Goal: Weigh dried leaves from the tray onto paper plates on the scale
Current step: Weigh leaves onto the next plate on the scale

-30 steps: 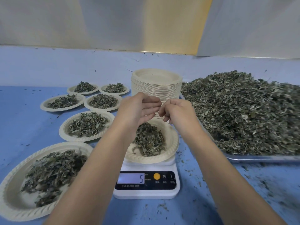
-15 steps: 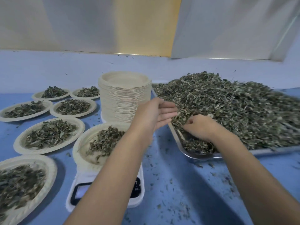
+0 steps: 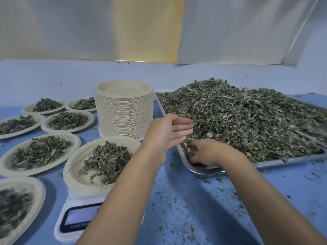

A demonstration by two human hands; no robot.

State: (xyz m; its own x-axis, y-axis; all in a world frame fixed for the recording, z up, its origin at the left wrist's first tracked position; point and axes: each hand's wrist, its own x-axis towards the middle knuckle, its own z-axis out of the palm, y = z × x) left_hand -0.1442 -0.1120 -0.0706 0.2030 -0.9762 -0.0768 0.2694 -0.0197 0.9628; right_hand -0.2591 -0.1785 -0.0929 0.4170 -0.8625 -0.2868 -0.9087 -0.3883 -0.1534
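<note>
Head view: a blue counter (image 3: 194,209) lies bare between the scale and the tray's near rim, strewn with leaf crumbs. On the right a steel tray (image 3: 283,161) carries a high heap of dried leaves (image 3: 247,121); its right end runs out of frame. A tall stack of paper plates (image 3: 123,112) stands just beside the tray's left edge, with a narrow gap between them. Filled paper plates (image 3: 76,140) crowd the left side. Nearer, a leaf-filled plate (image 3: 68,167) sits on the white scale (image 3: 61,232), whose display and small print are too blurred to read. The left hand (image 3: 168,131) hovers over the tray's left rim, fingers straight and together. The right hand (image 3: 205,152) is in the tray's near-left corner, fingers curled around leaves.
</note>
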